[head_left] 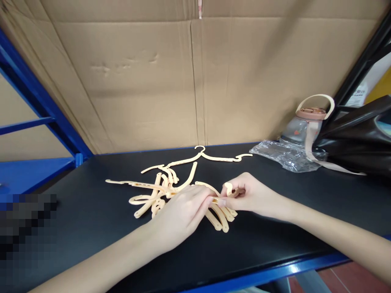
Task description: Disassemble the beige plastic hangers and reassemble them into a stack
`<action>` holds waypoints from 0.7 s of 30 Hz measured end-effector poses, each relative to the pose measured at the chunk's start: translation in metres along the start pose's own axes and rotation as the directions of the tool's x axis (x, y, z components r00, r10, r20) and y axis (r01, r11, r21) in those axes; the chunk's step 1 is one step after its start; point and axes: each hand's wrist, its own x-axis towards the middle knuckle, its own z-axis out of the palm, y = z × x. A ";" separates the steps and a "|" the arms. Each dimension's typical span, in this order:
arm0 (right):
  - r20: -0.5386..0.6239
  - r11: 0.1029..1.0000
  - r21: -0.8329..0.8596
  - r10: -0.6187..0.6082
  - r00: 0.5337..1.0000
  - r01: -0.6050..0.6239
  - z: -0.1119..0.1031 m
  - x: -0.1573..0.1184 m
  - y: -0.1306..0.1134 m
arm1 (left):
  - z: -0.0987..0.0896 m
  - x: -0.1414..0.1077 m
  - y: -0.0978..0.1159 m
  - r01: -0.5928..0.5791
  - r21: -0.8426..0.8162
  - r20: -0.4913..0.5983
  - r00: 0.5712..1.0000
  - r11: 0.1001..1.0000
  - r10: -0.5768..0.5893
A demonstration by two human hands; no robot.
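Near the middle of the table, my left hand (186, 209) is closed around a cream plastic clothes hanger (146, 185), whose one long arm sticks out to the left. My right hand (252, 195) pinches a small cream hanger piece with a curled end (228, 188). The fingertips of both hands meet at a hollow arm end (215, 200); my fingers hide how the parts join there. Loose curved hanger arms (218, 217) lie beneath my hands. More cream hanger parts (155, 195) are heaped to the left. Behind them lies a whole hanger (200, 154) with its hook pointing away.
A clear bottle with a pink lid (305, 124) and a strap stands at the back right, beside a crumpled clear plastic bag (290, 156). Cardboard (137, 89) walls off the back. A blue metal frame (39, 89) rises at left; black plastic (360, 134) bulges at right.
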 end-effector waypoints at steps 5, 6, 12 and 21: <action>0.016 1.000 0.001 -0.012 1.000 0.012 0.000 0.001 0.001 | -0.004 0.001 0.000 0.036 0.004 0.080 0.996 0.999 -0.036; 0.019 1.000 -0.009 -0.014 1.000 0.015 0.000 0.001 0.000 | -0.005 0.001 0.000 0.042 0.004 0.079 0.996 0.999 -0.043; -0.021 0.972 -0.226 -0.076 0.997 0.069 -0.001 -0.001 -0.006 | -0.006 0.002 -0.002 0.176 -0.057 0.075 0.982 0.983 -0.172; -0.042 0.540 -0.805 -0.467 0.883 0.246 0.002 -0.005 -0.002 | -0.004 -0.002 -0.007 0.380 -0.468 0.094 0.919 0.798 -0.382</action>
